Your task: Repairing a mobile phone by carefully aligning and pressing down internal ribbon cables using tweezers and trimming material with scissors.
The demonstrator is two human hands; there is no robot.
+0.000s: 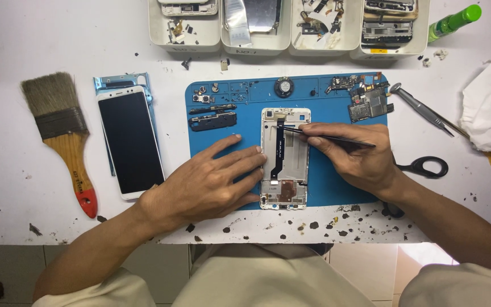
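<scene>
An opened white phone frame [294,165] lies upright in the middle of a blue work mat [325,182], with a black flex cable [279,150] running down its centre. My left hand [206,182] rests flat on the mat, fingertips pressing the frame's left edge. My right hand [356,153] grips black tweezers [328,137] whose tip reaches the top of the flex cable. On the mat's upper part lie small black parts [212,120], a round speaker [283,87] and a circuit board [369,103].
A white phone [130,142] lies screen-up on a blue frame left of the mat, beside a wooden paintbrush [63,133]. Several white bins of phone parts [257,25] line the back. Metal tweezers [421,109], black scissors [424,167], crumpled tissue [490,105] and a green bottle [454,21] sit right.
</scene>
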